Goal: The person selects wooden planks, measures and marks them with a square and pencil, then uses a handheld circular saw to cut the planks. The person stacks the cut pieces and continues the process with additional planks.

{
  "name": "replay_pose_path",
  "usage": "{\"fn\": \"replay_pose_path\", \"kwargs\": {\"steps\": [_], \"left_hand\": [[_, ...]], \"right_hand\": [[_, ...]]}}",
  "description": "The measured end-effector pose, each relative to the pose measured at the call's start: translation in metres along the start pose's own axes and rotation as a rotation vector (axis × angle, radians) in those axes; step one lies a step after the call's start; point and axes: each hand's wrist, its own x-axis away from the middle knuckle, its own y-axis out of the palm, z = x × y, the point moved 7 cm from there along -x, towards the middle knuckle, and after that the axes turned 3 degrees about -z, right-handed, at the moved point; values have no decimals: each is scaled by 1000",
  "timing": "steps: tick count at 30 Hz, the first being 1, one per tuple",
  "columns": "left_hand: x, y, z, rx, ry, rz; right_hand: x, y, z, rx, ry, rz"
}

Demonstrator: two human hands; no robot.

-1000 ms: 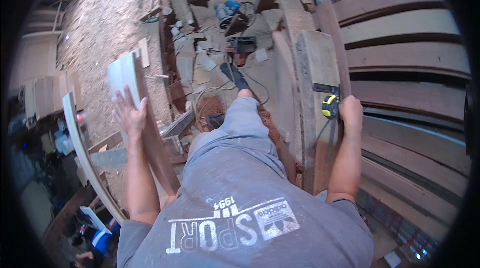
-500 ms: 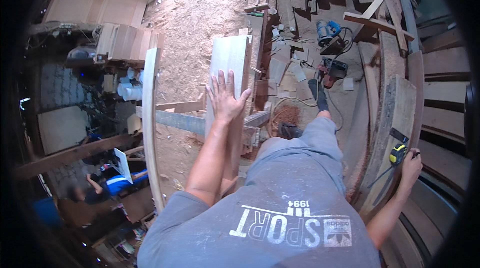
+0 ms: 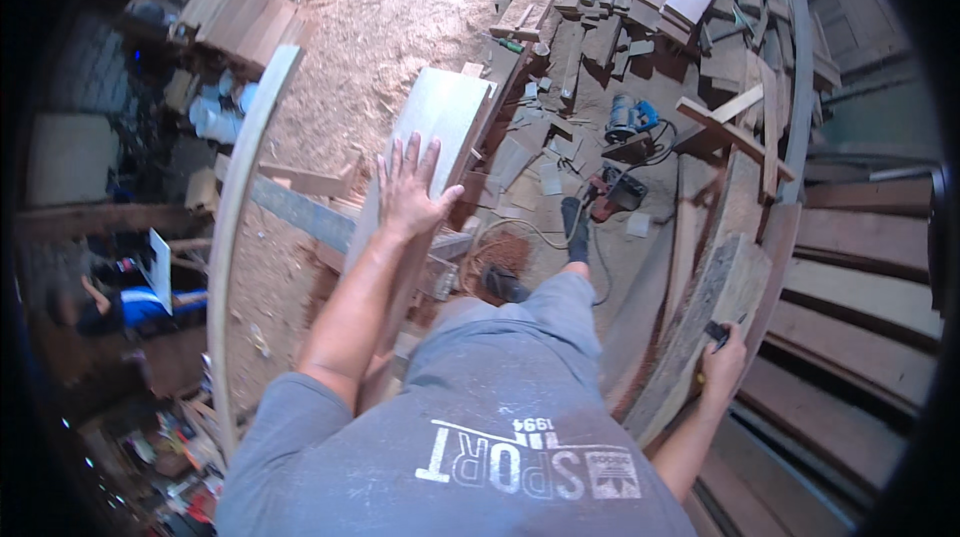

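Right hand (image 3: 724, 361) reached dark tool (image 3: 717, 333) (left hand (image 3: 408, 199) on board (image 3: 446, 107)).

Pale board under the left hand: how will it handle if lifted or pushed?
Probably stiff: the pale board has a thick edge and shows no obvious sag. Likely awkward one-handed, being long and wide. Its flat face suggests sliding, not rolling, under the left hand.

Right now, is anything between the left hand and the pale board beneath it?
Nothing visible stands between them: the left hand lies spread on the pale board, with bare wood showing ahead of it.
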Motion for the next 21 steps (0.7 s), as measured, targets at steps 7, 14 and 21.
{"fn": "replay_pose_path", "kwargs": {"steps": [7, 14, 21], "left_hand": [[3, -2, 0, 39, 30, 56], [-2, 6, -5, 28, 46, 27], [1, 5, -8, 2, 73, 30]], "right_hand": [[-21, -9, -27, 79, -345, 75], [-61, -42, -57, -30, -572, 142], [-91, -91, -117, 6, -610, 223]]}}
